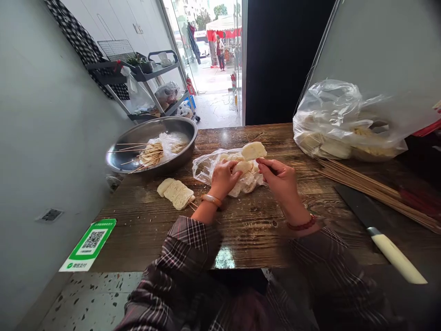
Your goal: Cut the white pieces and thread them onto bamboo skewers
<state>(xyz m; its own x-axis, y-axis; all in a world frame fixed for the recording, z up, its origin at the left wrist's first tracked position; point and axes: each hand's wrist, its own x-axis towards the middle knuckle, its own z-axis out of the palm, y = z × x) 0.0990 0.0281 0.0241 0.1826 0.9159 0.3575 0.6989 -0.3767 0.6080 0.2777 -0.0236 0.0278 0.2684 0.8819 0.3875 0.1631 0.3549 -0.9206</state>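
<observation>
Pale slices (254,151) lie in the middle of the table (255,234), on and in a crumpled clear bag (203,169), with both hands over them. The left hand (222,178) is half open, thumb and fingers curled at a slice's edge; whether it truly grips cannot be told. The right hand (279,178) has thumb and fingertips drawn together just beside the slices; what they pinch, if anything, is too small to tell.

The slices look soft and likely to tear, so a light touch with the finger pads flat seems best, spreading the pressure and supporting each one from below when lifting. Thin bag film could cling to a slice; peel it free first. Crumbs suggest the edges break easily. The stack with sticks (175,194), to the left, needs elbow room, and the knife (396,255), near right, is best left well apart from the right sleeve.
</observation>
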